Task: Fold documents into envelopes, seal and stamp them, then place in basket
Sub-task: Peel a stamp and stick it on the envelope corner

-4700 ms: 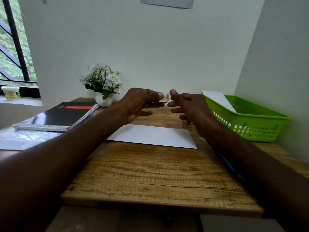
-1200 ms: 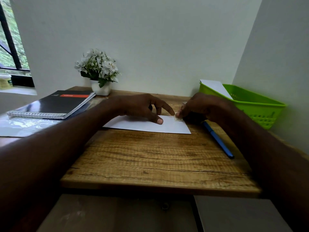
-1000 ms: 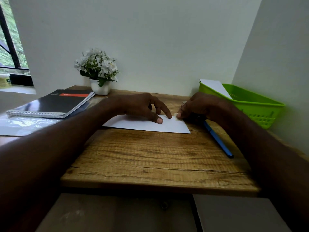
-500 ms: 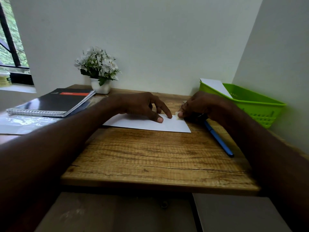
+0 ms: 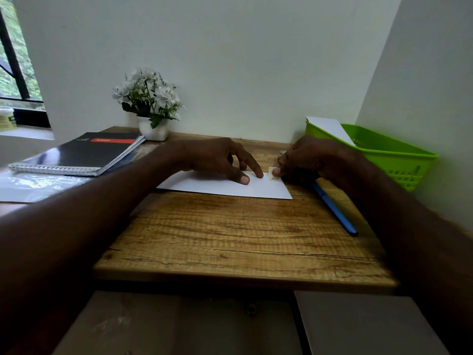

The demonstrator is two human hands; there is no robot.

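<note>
Right hand [image 5: 304, 160] fingertip atop stamp [image 5: 273, 175]

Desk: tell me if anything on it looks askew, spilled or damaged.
Nothing much stands out. The envelope lies flat under the left hand, the right hand presses the stamp at its corner, and the pen lies loose beside it. One white sheet pokes above the basket rim.

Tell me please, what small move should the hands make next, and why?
Probably press the stamp flat with the right hand. The stamp already lies on the envelope at its far right corner under a fingertip, while the left hand pins the envelope to the table.
</note>
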